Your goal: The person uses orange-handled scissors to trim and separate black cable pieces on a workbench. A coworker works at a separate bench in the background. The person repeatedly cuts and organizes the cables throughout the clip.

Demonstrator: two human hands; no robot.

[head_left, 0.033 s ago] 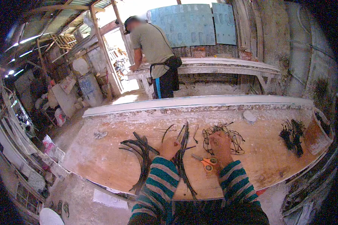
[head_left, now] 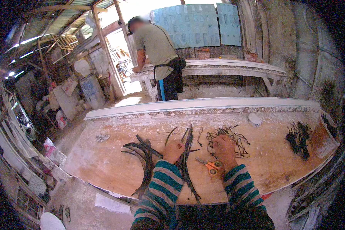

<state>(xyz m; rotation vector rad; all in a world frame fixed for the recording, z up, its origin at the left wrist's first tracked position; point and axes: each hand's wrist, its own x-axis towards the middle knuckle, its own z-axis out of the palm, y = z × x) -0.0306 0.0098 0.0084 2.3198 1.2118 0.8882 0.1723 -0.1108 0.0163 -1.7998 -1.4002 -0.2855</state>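
My left hand (head_left: 174, 150) is closed, its fingers curled beside a bundle of long black strips (head_left: 186, 161) on the wooden tabletop. What it grips, if anything, is hidden. Left of that wrist lies a second fanned bundle of curved black strips (head_left: 147, 165). My right hand (head_left: 224, 148) rests over a loose tangle of thin black cords (head_left: 241, 145), fingers drawn together; I cannot make out what is between them. Orange-handled scissors (head_left: 212, 167) lie between the bundle and my right wrist. A short looped cord (head_left: 200, 138) and a thin dark strip (head_left: 171, 135) lie beyond the hands.
At the right stand a dark cord bundle (head_left: 298, 140) and a tipped bucket (head_left: 324, 137). A long white bar (head_left: 203, 104) edges the table's far side, near a pale lump (head_left: 254, 119). Beyond, a person (head_left: 157, 50) leans over another white bench (head_left: 234, 68).
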